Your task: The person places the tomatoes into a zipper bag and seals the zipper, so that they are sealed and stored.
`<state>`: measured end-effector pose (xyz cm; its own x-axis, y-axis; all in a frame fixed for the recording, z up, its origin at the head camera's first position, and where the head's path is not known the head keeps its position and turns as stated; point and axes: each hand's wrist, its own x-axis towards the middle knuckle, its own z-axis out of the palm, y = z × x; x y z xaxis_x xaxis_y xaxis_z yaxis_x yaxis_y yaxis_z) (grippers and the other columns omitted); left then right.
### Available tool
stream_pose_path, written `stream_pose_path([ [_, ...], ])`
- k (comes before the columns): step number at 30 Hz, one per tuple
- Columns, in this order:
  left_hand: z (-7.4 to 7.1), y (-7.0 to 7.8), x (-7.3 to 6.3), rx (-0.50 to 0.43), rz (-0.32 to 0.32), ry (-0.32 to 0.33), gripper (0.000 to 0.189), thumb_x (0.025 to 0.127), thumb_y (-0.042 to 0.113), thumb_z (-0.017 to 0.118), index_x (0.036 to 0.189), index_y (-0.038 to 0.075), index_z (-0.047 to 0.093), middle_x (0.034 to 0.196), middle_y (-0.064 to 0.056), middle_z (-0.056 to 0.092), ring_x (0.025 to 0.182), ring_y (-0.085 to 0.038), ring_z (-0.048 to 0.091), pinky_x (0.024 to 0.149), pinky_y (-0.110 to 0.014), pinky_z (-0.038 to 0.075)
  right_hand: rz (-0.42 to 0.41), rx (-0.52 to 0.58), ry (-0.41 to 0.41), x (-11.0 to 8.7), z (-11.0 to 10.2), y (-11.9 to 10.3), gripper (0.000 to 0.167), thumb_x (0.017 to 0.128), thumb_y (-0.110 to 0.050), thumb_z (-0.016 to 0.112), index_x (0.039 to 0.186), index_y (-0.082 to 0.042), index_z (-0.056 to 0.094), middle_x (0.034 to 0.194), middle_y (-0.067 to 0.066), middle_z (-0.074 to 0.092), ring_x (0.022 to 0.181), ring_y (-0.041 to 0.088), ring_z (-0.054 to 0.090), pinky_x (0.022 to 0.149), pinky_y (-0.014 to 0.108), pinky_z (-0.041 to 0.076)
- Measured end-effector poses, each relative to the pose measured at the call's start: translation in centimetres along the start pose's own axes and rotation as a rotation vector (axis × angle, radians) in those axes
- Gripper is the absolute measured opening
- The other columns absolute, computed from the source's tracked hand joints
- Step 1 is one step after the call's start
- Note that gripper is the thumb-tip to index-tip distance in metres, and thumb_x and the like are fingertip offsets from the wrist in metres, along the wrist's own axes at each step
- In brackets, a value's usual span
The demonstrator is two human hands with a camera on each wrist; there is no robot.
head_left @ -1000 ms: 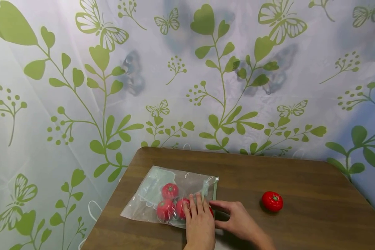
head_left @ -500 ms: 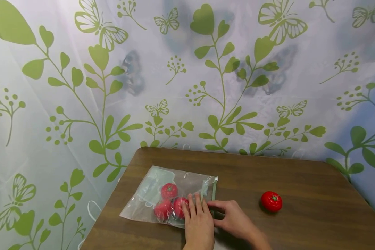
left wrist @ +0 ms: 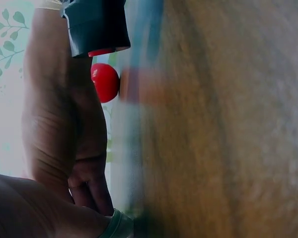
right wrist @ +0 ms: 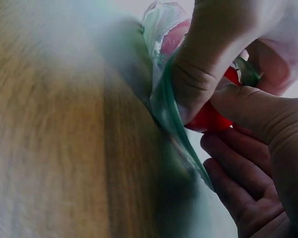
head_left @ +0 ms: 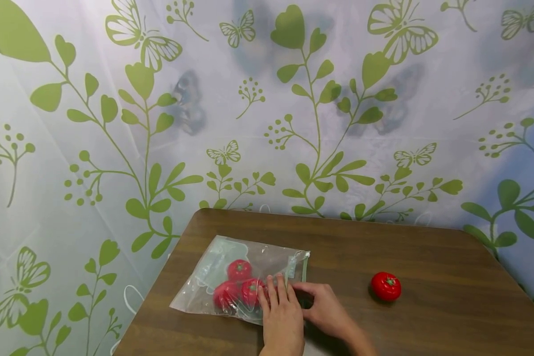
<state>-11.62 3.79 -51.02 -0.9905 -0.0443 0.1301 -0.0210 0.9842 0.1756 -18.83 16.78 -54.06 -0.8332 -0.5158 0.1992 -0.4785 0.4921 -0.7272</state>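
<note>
A clear zip bag (head_left: pixel 267 251) with a green-edged mouth lies on the table, three red tomatoes (head_left: pixel 239 269) showing inside. My left hand (head_left: pixel 281 316) holds the bag's mouth, fingers across its top; in the right wrist view its thumb (right wrist: pixel 198 79) presses the green rim. At that mouth, my right hand (head_left: pixel 322 306) grips another red tomato (right wrist: pixel 208 119) between thumb and fingers. From above, both hands hide this tomato. Further right sits a loose tomato (head_left: pixel 386 287), also seen in the left wrist view beyond my right forearm (left wrist: pixel 49 114).
The brown wooden table (head_left: pixel 449 277) has rounded back corners. Behind it hangs a pale curtain (head_left: pixel 249 109) printed with green leaves and butterflies. A black wrist camera (left wrist: pixel 99 27) sits on my right wrist.
My right hand has moved a little left toward the bag's mouth. The tomatoes inside have shifted left, and the red between my hands is now covered. My left hand has barely moved.
</note>
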Motion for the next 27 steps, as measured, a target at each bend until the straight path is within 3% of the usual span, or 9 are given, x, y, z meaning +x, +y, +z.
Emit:
stream_pose_path([
  [11, 0.1, -0.1, -0.1, -0.008, 0.009, -0.008, 0.052, 0.104, 0.010, 0.065, 0.154, 0.000, 0.059, 0.169, -0.020, 0.047, 0.162, -0.046, 0.035, 0.129, -0.070, 0.025, -0.013, -0.046, 0.007, -0.4, -0.2, 0.1, 0.054, 0.088, -0.030, 0.093, 0.138, -0.016, 0.077, 0.136, 0.000, 0.078, 0.124, 0.018, 0.075, 0.107, 0.046, 0.060],
  [15, 0.2, 0.0, -0.1, 0.001, 0.006, -0.020, 0.053, 0.103, 0.011, 0.067, 0.154, 0.001, 0.058, 0.170, -0.020, 0.046, 0.163, -0.046, 0.034, 0.130, -0.071, 0.024, -0.014, 0.023, -0.006, -1.0, -1.1, 0.2, 0.051, 0.091, -0.032, 0.091, 0.138, -0.018, 0.077, 0.136, 0.000, 0.078, 0.124, 0.020, 0.075, 0.104, 0.044, 0.062],
  [21, 0.1, 0.1, 0.0, 0.030, 0.004, -0.019, 0.062, 0.098, 0.016, 0.077, 0.155, 0.002, 0.058, 0.172, -0.019, 0.044, 0.163, -0.045, 0.034, 0.130, -0.070, 0.024, 0.025, 0.073, -0.019, -2.2, -3.1, 0.4, 0.053, 0.091, -0.032, 0.092, 0.136, -0.009, 0.076, 0.136, 0.006, 0.078, 0.124, 0.028, 0.076, 0.103, 0.048, 0.061],
  [27, 0.2, 0.1, -0.1, 0.054, 0.014, -0.010, 0.066, 0.094, 0.014, 0.081, 0.155, 0.003, 0.059, 0.171, -0.019, 0.045, 0.163, -0.045, 0.034, 0.130, -0.070, 0.025, 0.013, 0.023, 0.017, -4.0, -5.1, 1.3, 0.055, 0.089, -0.030, 0.093, 0.136, -0.009, 0.076, 0.134, 0.005, 0.079, 0.122, 0.023, 0.077, 0.102, 0.029, 0.061],
])
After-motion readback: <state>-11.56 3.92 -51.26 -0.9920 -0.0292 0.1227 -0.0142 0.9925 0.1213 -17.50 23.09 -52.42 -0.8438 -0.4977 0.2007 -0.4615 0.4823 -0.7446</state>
